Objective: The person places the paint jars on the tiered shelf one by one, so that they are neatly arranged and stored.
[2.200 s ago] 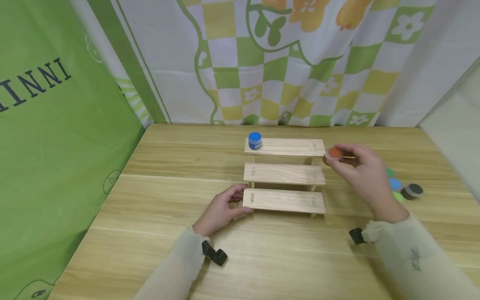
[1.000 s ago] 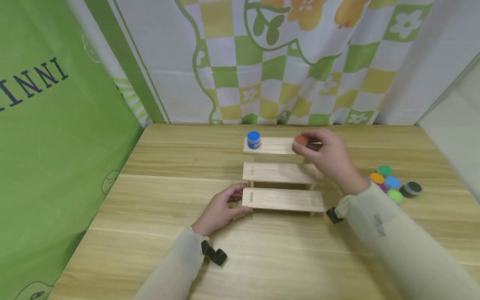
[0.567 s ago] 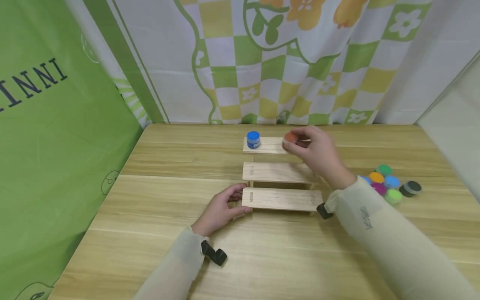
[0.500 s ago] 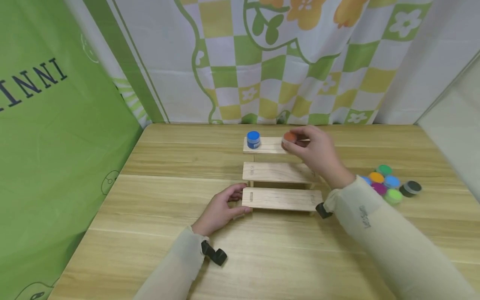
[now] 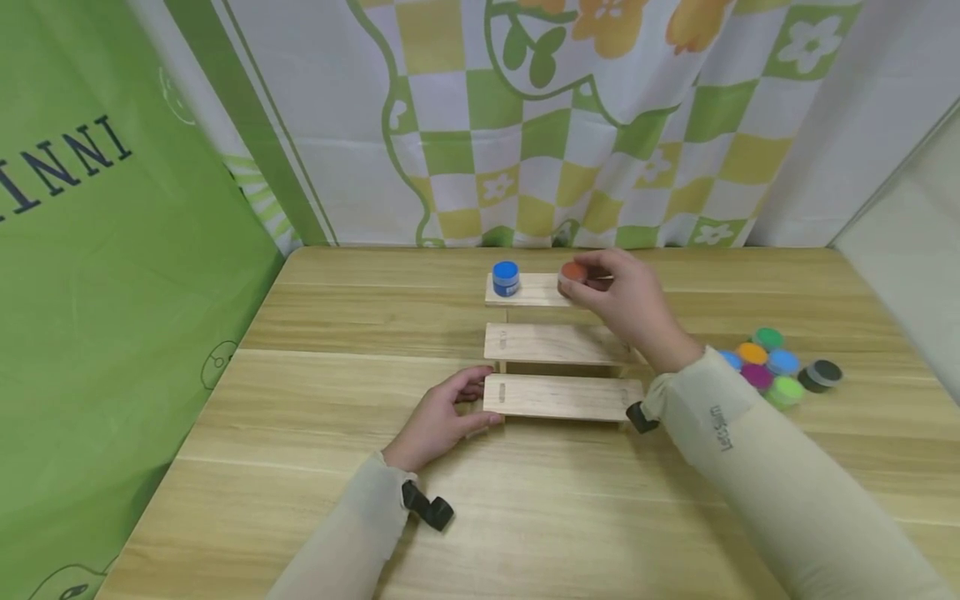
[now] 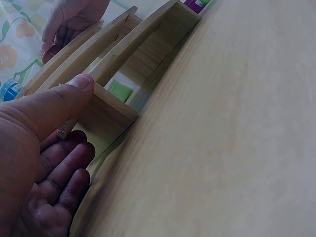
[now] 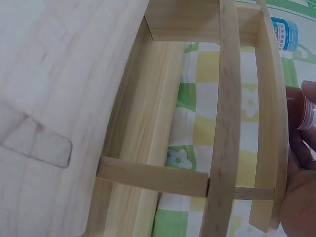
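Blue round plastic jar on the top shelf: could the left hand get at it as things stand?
Probably yes, once the left hand lets go of the three-tiered pale wooden stand. Nothing visible blocks the stand's left side up to the jar; the right hand is to its right.

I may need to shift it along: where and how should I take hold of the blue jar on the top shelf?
Probably pinch the blue jar across its round sides, reaching from above and the left. It stands upright near the left end of the top shelf, leaving that side open, while the right hand holds the red jar to its right.
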The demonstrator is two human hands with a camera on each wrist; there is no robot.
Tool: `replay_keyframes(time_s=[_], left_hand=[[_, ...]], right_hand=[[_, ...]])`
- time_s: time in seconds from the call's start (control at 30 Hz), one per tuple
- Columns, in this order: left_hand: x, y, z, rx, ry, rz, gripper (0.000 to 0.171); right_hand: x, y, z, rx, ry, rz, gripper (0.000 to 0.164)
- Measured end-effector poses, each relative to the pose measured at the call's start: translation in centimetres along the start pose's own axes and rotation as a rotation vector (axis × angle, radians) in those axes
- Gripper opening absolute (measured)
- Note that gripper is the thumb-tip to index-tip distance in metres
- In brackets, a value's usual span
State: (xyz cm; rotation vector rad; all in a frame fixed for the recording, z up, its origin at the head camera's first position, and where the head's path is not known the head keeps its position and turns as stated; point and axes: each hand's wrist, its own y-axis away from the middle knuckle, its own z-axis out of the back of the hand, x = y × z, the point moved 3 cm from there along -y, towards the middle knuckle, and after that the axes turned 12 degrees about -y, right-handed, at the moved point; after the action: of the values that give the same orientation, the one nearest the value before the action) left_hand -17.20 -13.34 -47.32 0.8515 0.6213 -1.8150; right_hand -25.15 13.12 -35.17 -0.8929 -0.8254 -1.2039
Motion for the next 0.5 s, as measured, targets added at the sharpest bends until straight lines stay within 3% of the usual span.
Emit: replay_keyframes(time_s=[0.5], left_hand=[[0.05, -0.02, -0.04, -0.004, 0.007, -0.007, 0.069]], right_hand=[[-0.03, 0.17, 0.30, 0.019, -0.044, -0.047, 0.057]])
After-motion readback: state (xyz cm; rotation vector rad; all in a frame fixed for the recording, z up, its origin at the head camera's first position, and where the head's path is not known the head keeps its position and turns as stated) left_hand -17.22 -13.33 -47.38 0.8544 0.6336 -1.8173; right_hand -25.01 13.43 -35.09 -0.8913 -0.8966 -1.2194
